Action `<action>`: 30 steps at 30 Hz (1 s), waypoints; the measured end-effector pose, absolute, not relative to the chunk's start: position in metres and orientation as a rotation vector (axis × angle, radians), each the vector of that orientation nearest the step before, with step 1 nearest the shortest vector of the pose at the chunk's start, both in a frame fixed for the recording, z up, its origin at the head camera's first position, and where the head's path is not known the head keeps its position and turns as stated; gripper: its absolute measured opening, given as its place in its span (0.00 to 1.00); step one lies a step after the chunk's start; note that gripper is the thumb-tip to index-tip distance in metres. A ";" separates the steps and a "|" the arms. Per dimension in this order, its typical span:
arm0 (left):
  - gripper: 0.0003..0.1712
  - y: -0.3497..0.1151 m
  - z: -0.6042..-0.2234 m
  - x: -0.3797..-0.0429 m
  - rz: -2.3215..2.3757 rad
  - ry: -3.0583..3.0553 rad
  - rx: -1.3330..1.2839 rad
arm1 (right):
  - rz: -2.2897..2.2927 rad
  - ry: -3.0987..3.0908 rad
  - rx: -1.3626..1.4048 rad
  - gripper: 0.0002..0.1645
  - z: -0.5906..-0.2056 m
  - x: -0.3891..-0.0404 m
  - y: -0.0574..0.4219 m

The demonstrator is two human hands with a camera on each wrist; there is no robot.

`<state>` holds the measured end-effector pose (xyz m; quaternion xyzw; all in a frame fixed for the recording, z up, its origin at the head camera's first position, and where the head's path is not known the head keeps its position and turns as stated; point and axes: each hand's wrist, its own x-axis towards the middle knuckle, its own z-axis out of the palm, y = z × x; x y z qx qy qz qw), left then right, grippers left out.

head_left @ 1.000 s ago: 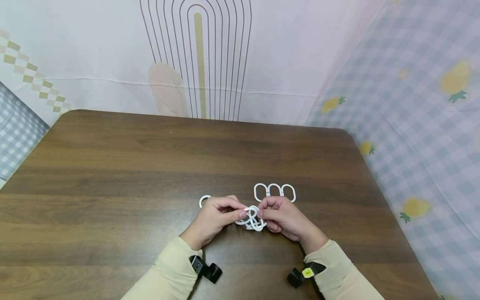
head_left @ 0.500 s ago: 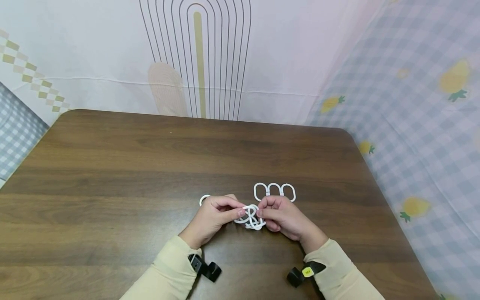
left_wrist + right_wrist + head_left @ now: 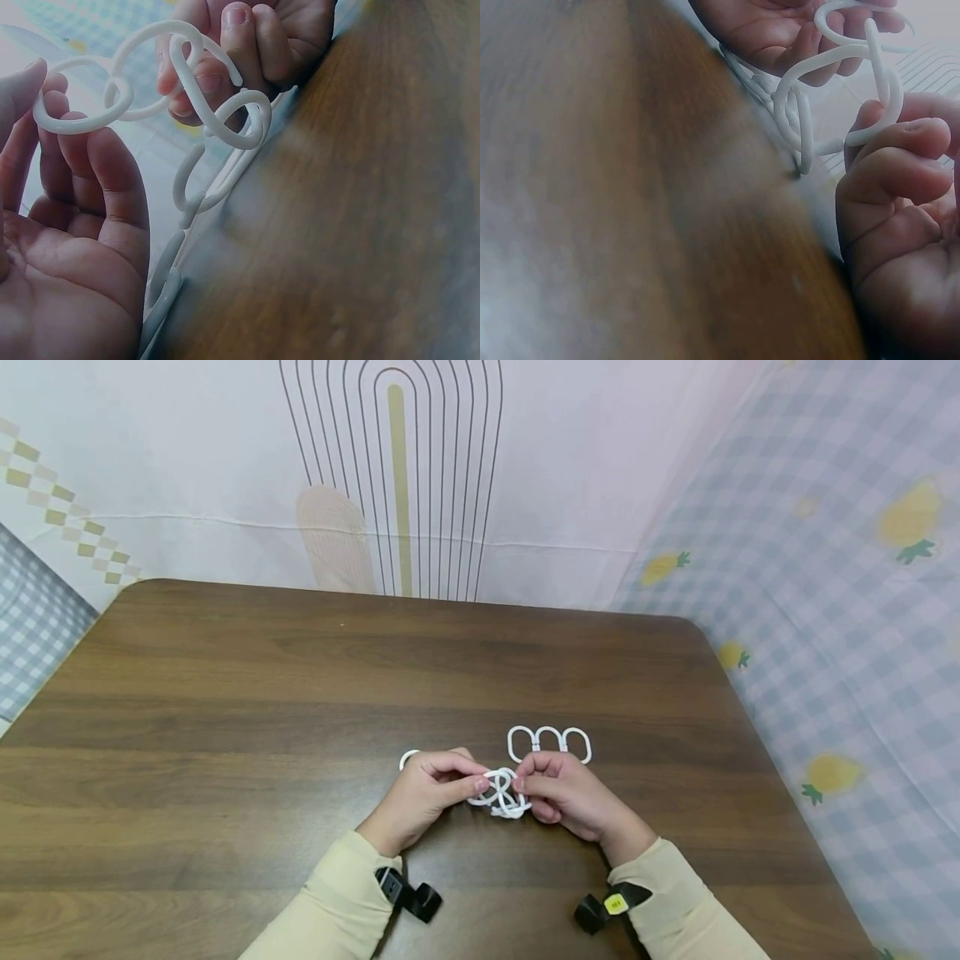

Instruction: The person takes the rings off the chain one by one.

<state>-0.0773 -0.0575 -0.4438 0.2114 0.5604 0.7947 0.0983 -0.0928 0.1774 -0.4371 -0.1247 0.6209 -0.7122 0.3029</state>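
Several white plastic chain links (image 3: pixel 508 812) are joined in a bunch between the two hands, near the table's front. My left hand (image 3: pixel 423 793) pinches one link at the bunch's left between thumb and fingers; that link (image 3: pixel 82 126) shows clearly in the left wrist view. At the other side my right hand (image 3: pixel 573 795) pinches a neighbouring link (image 3: pixel 891 124) with its fingers curled. In the left wrist view, more joined links (image 3: pixel 169 262) trail down to the tabletop. Part of another white link (image 3: pixel 408 757) sticks out behind the left hand, its remainder hidden.
Three white links (image 3: pixel 550 739) lie side by side beyond the right hand, which partly covers them. Everything rests on a brown wooden table (image 3: pixel 300 693) with rounded far corners. A patterned white cloth (image 3: pixel 562 485) hangs behind it, a checked one (image 3: pixel 840 610) at the right.
Both hands keep their pinch on the chain links. The left hand and the bunch have shifted very slightly left; the links beyond the right hand have not moved.
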 end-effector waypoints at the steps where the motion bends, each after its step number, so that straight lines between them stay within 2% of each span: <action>1: 0.15 -0.058 -0.444 -0.077 2.354 1.654 0.621 | -1.887 1.641 -0.330 0.04 -0.438 -0.092 0.177; 7: 0.17 -0.059 -0.446 -0.076 2.366 1.639 0.624 | -1.889 1.629 -0.338 0.04 -0.439 -0.092 0.176; 19: 0.15 -0.058 -0.446 -0.078 2.386 1.629 0.627 | -1.888 1.640 -0.337 0.04 -0.436 -0.093 0.177; 30: 0.19 -0.058 -0.444 -0.079 2.398 1.615 0.613 | -1.888 1.648 -0.334 0.04 -0.435 -0.093 0.178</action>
